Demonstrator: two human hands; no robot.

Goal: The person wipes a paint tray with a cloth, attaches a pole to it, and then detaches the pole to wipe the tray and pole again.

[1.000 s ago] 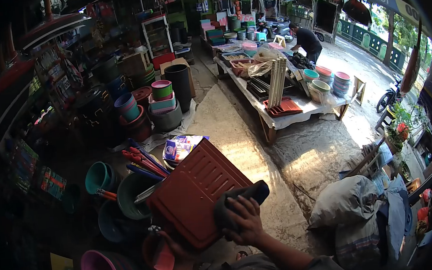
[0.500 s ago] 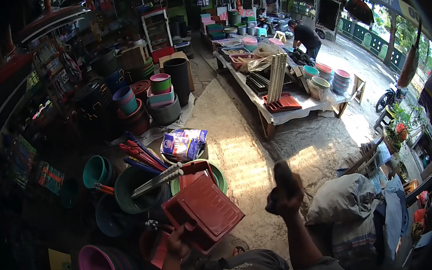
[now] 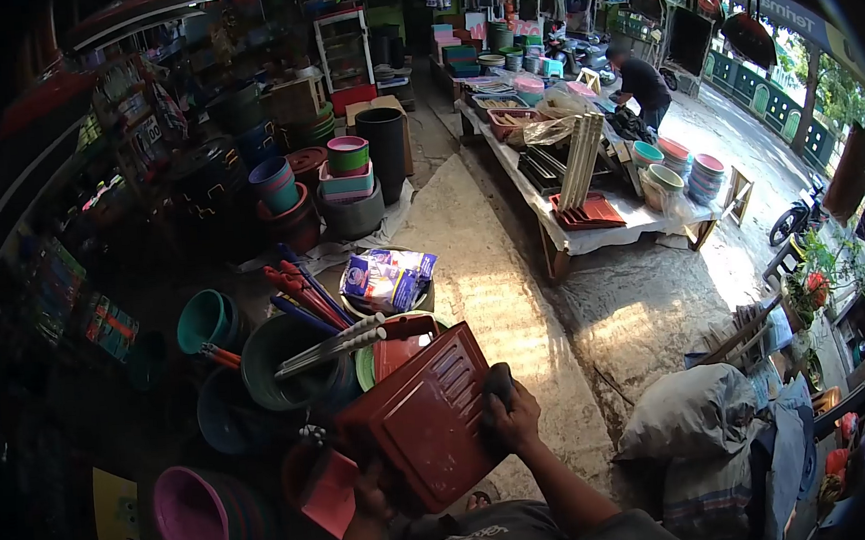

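Observation:
A red plastic paint tray (image 3: 423, 421), ridged at its upper end, is tilted in front of me with its underside facing up. My left hand (image 3: 370, 497) is closed on its lower left edge, the fingers partly in shadow. My right hand (image 3: 519, 419) is closed around a dark cloth (image 3: 498, 386) and presses it against the tray's right edge. Another red tray (image 3: 405, 347) rests in a green tub just behind the held one. A bright red piece (image 3: 330, 495) sticks up from a container beside my left hand.
A green bucket (image 3: 274, 366) holding pale rods stands ahead-left, near packaged goods (image 3: 388, 278). Pink tubs (image 3: 191, 518) are at lower left, bulging sacks (image 3: 685, 413) on the right. Beyond, a low table (image 3: 631, 238) carries wares; a person (image 3: 643, 85) bends beside it.
My right hand has moved left and down, bringing the dark cloth from the air onto the tray's edge. The tray has turned, its ridged end now higher. The view has shifted slightly.

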